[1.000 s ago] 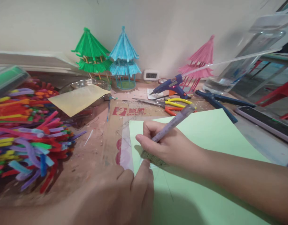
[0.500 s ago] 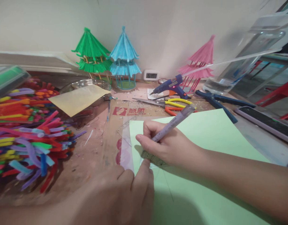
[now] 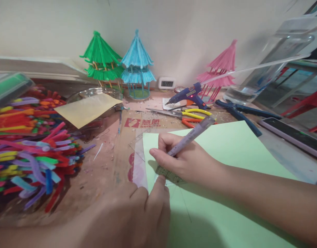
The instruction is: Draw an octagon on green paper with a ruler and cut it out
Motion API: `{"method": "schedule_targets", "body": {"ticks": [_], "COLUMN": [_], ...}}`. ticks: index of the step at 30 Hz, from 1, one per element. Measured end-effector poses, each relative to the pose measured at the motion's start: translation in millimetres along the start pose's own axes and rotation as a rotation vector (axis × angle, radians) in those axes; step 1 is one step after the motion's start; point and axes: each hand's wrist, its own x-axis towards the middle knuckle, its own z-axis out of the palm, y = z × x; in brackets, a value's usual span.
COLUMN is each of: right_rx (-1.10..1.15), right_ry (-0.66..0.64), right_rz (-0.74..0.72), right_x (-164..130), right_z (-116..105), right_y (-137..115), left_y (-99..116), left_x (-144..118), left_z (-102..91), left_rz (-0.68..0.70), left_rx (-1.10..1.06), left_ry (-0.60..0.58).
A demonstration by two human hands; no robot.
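My right hand point(image 3: 184, 156) is closed around a pale purple pen point(image 3: 188, 136), its tip hidden behind the fingers. Under that hand lies a clear protractor point(image 3: 167, 175) with dark grid and radial lines, on a sheet of light green paper point(image 3: 225, 144). My left hand point(image 3: 137, 213) holds the protractor down, index fingertip pressed on its near edge and the other fingers bent; the thumb is hidden. A thin pencil-like line runs down the paper below the protractor.
Pipe cleaners point(image 3: 31, 162) pile up at left. Behind the paper lie pliers point(image 3: 194, 113), a blue glue gun point(image 3: 186, 94) and dark blue-handled pliers point(image 3: 238, 112). A phone point(image 3: 293, 136) is at right. Green point(image 3: 101, 55), blue point(image 3: 137, 62) and pink point(image 3: 222, 65) pagoda-like models stand by the wall.
The view has shifted very slightly. Both hands, the pen and the protractor keep nearly the same places.
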Motion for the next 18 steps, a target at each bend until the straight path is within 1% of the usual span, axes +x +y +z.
{"method": "schedule_targets", "body": {"ticks": [3, 6, 10, 14, 18], "right_rx": [0.005, 0.01, 0.009, -0.008, -0.012], "right_ry": [0.007, 0.004, 0.007, 0.002, 0.002], "right_rz": [-0.001, 0.005, 0.004, 0.012, 0.019], "right_x": [-0.3, -1.0, -1.9, -1.5, -0.4], "right_z": [-0.3, -0.9, -1.2, -1.2, -1.4], "right_y": [0.4, 0.1, -0.2, -0.4, -1.1], "left_y": [0.3, 0.6, 0.2, -1.8, -0.1], "left_x": [2.1, 4.1, 3.2, 3.0, 5.2], "left_z": [-3.2, -7.0, -7.1, -7.8, -10.6], "left_rz": [0.064, 0.062, 0.051, 0.083, 0.084], "left_rx": [0.131, 0.16, 0.173, 0.17, 0.181], "left_ry": [0.049, 0.107, 0.059, 0.096, 0.022]}}
